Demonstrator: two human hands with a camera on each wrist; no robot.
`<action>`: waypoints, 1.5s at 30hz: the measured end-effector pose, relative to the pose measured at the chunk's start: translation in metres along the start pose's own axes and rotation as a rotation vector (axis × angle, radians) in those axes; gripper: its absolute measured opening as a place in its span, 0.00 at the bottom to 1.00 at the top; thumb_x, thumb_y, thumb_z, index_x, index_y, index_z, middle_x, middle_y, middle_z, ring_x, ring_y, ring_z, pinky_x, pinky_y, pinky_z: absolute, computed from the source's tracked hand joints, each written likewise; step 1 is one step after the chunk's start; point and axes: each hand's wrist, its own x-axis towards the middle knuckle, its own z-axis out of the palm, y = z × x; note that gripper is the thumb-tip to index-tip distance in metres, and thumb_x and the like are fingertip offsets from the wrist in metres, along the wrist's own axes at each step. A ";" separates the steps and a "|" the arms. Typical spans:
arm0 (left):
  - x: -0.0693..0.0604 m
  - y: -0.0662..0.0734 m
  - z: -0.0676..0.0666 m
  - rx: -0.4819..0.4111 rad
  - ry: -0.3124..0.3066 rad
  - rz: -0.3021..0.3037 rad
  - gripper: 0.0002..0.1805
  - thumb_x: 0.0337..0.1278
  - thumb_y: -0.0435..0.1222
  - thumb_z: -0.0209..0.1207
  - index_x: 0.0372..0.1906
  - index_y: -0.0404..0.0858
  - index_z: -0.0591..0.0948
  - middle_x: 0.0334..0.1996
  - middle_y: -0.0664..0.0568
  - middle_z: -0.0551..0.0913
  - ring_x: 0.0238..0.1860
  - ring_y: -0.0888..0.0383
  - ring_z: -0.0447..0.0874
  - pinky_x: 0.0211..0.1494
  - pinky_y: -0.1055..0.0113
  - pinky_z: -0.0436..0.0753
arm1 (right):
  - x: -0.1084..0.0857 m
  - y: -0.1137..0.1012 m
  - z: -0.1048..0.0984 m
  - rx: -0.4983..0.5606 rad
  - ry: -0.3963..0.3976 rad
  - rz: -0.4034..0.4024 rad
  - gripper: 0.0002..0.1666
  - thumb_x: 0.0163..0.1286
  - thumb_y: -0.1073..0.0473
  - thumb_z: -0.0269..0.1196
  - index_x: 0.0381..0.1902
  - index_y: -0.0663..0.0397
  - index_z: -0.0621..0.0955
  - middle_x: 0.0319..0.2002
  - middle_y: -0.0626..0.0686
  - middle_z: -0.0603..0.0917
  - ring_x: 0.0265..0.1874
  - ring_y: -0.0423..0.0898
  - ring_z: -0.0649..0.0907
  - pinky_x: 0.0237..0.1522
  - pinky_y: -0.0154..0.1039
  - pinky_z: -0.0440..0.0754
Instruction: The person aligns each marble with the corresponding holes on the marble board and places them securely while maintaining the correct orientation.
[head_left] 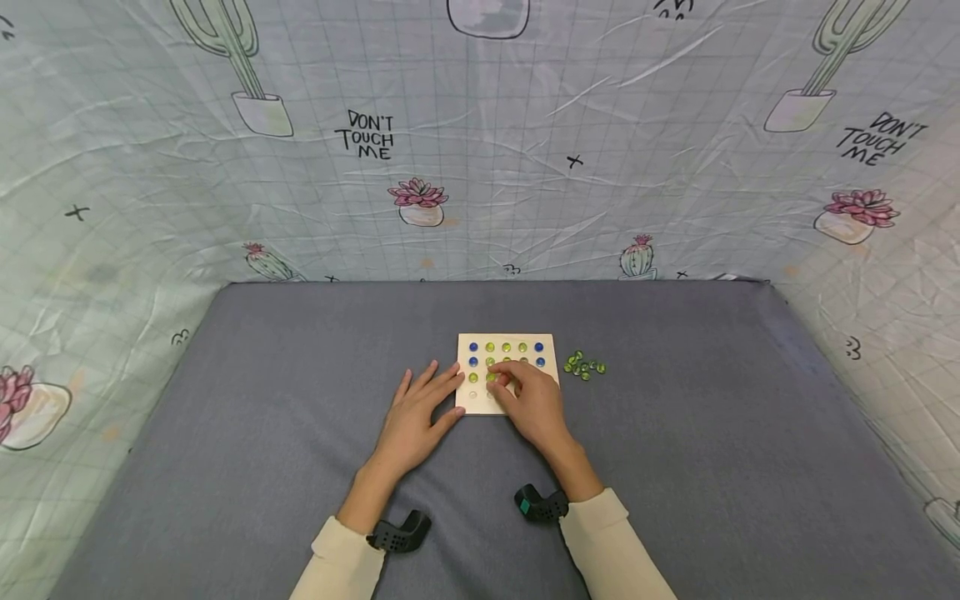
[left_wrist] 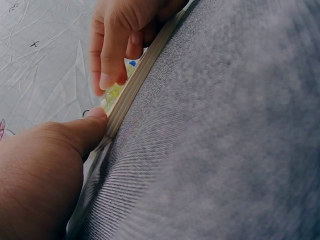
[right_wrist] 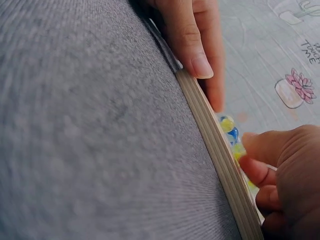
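We rest our left hand [head_left: 415, 423], fingers spread, against the board [head_left: 480, 406] on the bench [head_left: 675, 467], apparently to steady it, while our right hand [head_left: 536, 404], grip narrow, pinches a green marble [head_left: 491, 377] there, spare marbles [head_left: 585, 367] lying just rightward, presumably for easy reach.

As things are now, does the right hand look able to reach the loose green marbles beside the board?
Probably yes. The marbles lie on the cloth just right of the board, close to the right hand, and nothing visible seems to block the way.
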 end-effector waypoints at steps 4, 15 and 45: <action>-0.001 0.001 0.000 -0.001 0.002 -0.002 0.28 0.61 0.46 0.61 0.66 0.44 0.74 0.67 0.54 0.69 0.71 0.48 0.57 0.73 0.46 0.45 | 0.000 0.000 -0.004 0.089 0.006 0.021 0.09 0.62 0.63 0.68 0.41 0.54 0.86 0.25 0.45 0.81 0.15 0.38 0.69 0.17 0.33 0.67; -0.001 0.001 0.000 0.000 -0.004 -0.003 0.29 0.62 0.47 0.60 0.66 0.44 0.73 0.67 0.55 0.68 0.71 0.48 0.57 0.73 0.45 0.44 | 0.002 0.010 -0.029 0.139 0.089 0.076 0.08 0.65 0.58 0.66 0.40 0.53 0.86 0.26 0.47 0.82 0.16 0.42 0.70 0.16 0.33 0.66; 0.000 0.001 0.000 -0.002 -0.005 -0.005 0.29 0.62 0.47 0.60 0.67 0.45 0.72 0.68 0.55 0.68 0.71 0.49 0.56 0.73 0.46 0.44 | -0.007 0.062 -0.098 0.150 0.238 0.192 0.11 0.66 0.54 0.65 0.40 0.55 0.86 0.25 0.53 0.84 0.20 0.41 0.74 0.21 0.30 0.69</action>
